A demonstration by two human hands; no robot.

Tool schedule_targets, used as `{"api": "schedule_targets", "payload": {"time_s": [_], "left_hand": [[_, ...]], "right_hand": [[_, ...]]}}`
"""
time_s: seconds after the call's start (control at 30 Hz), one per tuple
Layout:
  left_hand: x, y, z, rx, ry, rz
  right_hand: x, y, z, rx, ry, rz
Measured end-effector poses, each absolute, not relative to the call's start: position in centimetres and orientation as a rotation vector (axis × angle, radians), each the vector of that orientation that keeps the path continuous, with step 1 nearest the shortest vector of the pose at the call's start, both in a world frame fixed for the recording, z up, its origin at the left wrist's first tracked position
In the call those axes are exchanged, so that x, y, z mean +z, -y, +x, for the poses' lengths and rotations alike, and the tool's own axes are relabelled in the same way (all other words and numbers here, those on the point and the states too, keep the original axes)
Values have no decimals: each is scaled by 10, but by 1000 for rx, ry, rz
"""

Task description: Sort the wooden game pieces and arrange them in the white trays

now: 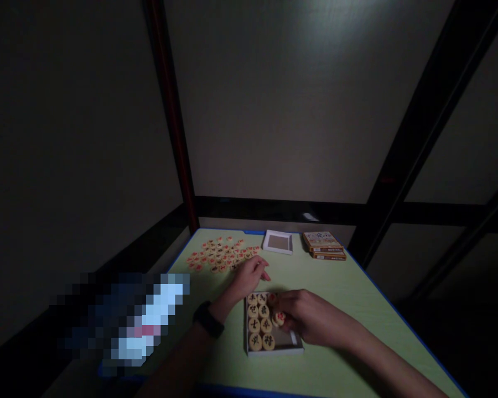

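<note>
My right hand (307,315) reaches over a shallow open box (276,351), its fingers closed on a Chinese chess piece (279,318) with a red character. Another red-marked piece (273,299) lies in the box beside my fingers, partly covered by them. Two columns of round pieces with black characters, among them a black-marked piece (255,341), fill the box's left side. My left hand (251,275), a dark band on its wrist, hovers between the box and the loose pieces. Its fingers are loosely bent and apart, with nothing visible in them.
Many loose Chinese chess pieces (219,255) with red or black characters spread over the green table (327,282) at the far left. A white box lid or tray (278,251) lies at the back. Stacked printed boxes (323,243) stand at the back right. A pixelated patch covers the lower left.
</note>
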State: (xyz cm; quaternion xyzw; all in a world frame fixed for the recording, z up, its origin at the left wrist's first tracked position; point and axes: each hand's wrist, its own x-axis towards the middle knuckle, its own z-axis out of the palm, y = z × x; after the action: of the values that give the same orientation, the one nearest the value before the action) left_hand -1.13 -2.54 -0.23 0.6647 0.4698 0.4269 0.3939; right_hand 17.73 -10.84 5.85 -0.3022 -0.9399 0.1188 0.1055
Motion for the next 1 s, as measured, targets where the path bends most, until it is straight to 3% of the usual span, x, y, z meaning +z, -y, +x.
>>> {"api": "schedule_targets", "payload": {"time_s": [0.67,1.0], "left_hand": [[-1,33,-12,977,-1231,1847],[-3,32,-11,948,-1187,1821]], "right_hand": [[42,105,169,-2,2839,-1165],[46,106,167,2,2836,-1188]]}}
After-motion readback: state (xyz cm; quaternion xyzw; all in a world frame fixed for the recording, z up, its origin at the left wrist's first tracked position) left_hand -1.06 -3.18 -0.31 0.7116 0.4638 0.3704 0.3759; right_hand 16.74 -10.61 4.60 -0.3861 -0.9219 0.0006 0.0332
